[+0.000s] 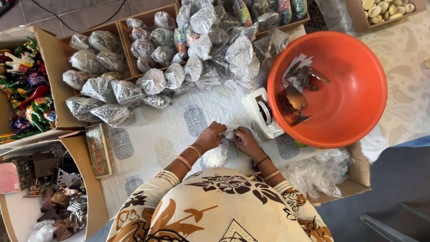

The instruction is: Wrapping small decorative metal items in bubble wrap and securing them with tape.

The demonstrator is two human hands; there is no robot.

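Observation:
My left hand [209,136] and my right hand [245,141] meet over a small clear plastic bag [217,156] with a silvery piece inside. Both hands pinch the bag's top, which lies on the white printed cloth [170,130] in front of me. A white tape dispenser [260,113] stands just beyond my right hand. Behind it sits a big orange basin [354,98] holding several dark metallic leaf-shaped pieces [296,97] and some white paper.
Many filled silvery bags [179,62] are heaped in cardboard trays at the back. Colourful figurines [24,89] fill a box at left, a decorated oblong box [101,150] lies near it, and loose clear bags [319,172] sit in a box at right.

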